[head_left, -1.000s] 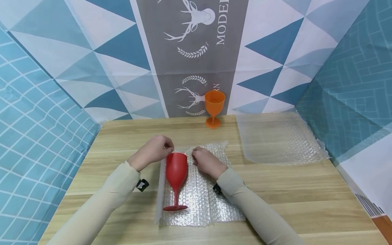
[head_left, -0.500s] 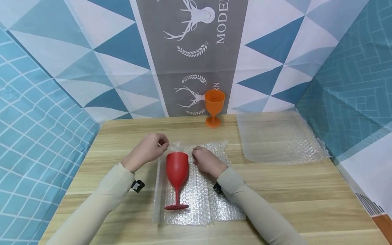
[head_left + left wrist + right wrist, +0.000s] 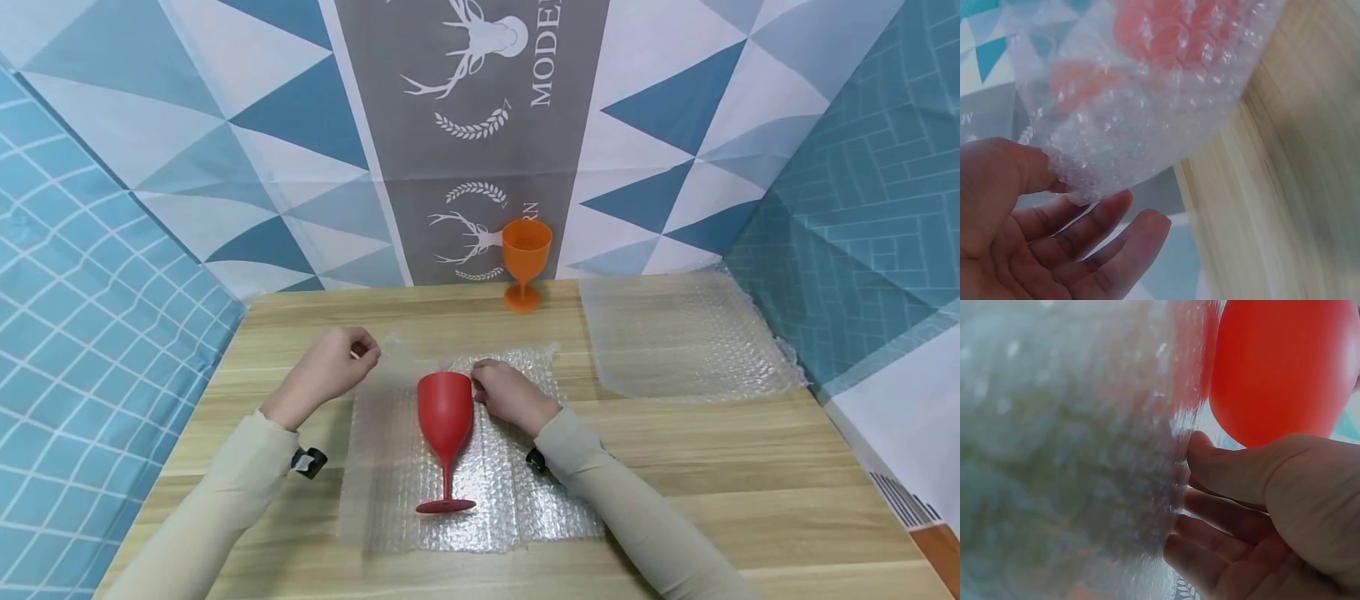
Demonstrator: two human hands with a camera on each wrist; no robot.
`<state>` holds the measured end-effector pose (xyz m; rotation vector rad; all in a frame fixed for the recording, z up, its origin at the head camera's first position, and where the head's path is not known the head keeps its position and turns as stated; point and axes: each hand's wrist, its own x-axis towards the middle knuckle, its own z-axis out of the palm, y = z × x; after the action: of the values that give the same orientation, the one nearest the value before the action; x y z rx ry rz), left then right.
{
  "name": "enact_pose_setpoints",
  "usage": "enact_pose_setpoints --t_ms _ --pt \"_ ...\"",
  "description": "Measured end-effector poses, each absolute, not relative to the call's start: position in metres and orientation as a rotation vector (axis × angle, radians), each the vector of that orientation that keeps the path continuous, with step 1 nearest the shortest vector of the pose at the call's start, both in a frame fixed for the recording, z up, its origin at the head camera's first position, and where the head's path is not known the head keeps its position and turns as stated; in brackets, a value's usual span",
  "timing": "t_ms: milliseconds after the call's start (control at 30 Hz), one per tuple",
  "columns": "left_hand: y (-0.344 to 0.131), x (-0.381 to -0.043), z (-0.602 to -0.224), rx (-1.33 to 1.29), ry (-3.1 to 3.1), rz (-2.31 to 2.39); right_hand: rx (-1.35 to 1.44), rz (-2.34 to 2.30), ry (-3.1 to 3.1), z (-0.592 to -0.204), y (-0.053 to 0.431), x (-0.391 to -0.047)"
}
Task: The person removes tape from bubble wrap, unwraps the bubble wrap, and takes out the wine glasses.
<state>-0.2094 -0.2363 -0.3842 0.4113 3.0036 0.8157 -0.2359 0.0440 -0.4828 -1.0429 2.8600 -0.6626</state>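
Note:
A red plastic goblet (image 3: 444,412) lies on its side on a sheet of bubble wrap (image 3: 495,492), bowl end away from me. My left hand (image 3: 324,372) pinches the far left corner of the wrap; in the left wrist view, thumb and fingers meet at the raised corner of the bubble wrap (image 3: 1141,131), and red shows through it. Right of the goblet's bowl, my right hand (image 3: 513,396) holds the wrap near its far side. The right wrist view has that thumb against the bubble wrap (image 3: 1085,456), close to the red goblet (image 3: 1285,369).
An orange goblet (image 3: 525,262) stands upright at the back of the wooden table (image 3: 720,492). Another bubble wrap sheet (image 3: 675,333) lies flat at the back right. Patterned cloth (image 3: 660,108) backs the table, with blue tiled cloth (image 3: 90,350) on the left.
My left hand has moved left, drawing the wrap's left edge outward so a wider strip shows beside the goblet. The red goblet has shifted slightly right. The right hand stays in place.

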Motion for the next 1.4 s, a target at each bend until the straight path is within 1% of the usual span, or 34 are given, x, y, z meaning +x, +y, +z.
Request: enact_pose_setpoints --t_ms 433,533,733,800,900,1033,1133,1233,1400 --pt "-0.273 -0.206 -0.4 0.277 3.009 0.815 -1.02 -0.705 2.849 -0.484 0.043 -0.237" --pt "-0.279 -0.206 -0.406 0.262 3.013 0.807 -1.017 -0.705 2.846 -0.485 0.043 -0.237" --pt "-0.286 -0.207 -0.423 0.13 2.982 0.742 -0.995 -0.717 2.84 -0.485 0.043 -0.238" --pt "-0.284 -0.206 -0.43 0.133 2.971 0.717 -0.998 -0.719 2.84 -0.485 0.043 -0.238" --pt "-0.279 -0.205 -0.442 0.249 2.962 0.673 -1.009 -0.722 2.838 -0.484 0.044 -0.238" --pt "-0.269 -0.201 -0.457 0.533 2.973 0.615 -1.032 -0.719 2.837 -0.484 0.045 -0.238" --pt "-0.263 -0.195 -0.463 0.688 2.981 0.583 -1.05 -0.712 2.846 -0.484 0.045 -0.238" --pt "-0.259 -0.19 -0.464 0.722 2.97 0.569 -1.048 -0.704 2.85 -0.484 0.045 -0.238" --pt "-0.253 -0.182 -0.463 0.7 2.922 0.549 -1.031 -0.693 2.851 -0.484 0.044 -0.238"
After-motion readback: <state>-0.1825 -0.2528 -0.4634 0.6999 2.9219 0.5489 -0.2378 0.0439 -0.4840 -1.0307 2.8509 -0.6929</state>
